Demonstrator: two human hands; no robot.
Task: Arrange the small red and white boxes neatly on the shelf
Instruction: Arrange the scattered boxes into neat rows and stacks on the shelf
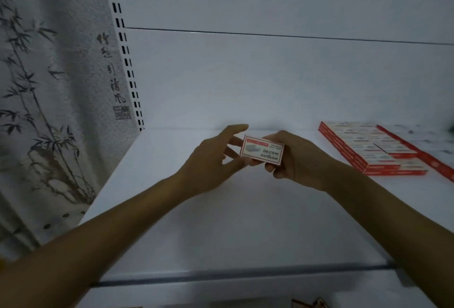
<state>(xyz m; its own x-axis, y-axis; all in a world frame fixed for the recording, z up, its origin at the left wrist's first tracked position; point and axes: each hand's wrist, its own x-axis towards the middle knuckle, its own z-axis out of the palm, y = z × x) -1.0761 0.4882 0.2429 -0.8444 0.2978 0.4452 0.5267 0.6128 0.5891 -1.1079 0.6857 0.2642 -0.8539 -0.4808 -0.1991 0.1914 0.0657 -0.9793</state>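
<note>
Two bare forearms reached in from the bottom corners and met over the middle of the shelf [245, 221]. The right grip [299, 160] held a small red and white box [262, 151] by its right end, with the fingers curled under it and the thumb hidden behind it. The box was raised clear of the shelf surface, with its broad printed face towards the camera, tilted slightly down to the right. Its lettering read upside down.

The left grip [211, 160] was wide, its fingers nearly straight and spread. The forefinger stretched above the box without touching it. The lower fingertips and the thumb met the box's left end, though how firmly they pressed could not be told.

Well to the right, towards the back of the shelf, lay a flat block of red and white boxes [368, 145]. They were packed edge to edge, with their red sides facing outward.

A pale back panel [270, 74] rose behind the shelf, crossed by a thin dark seam. A slotted upright [127, 62] ran along its left edge. Left of that hung an ink painting of bamboo [49, 111] with a column of brushed characters and a seal. A grey strip [245, 274] ran along the shelf's front edge.
</note>
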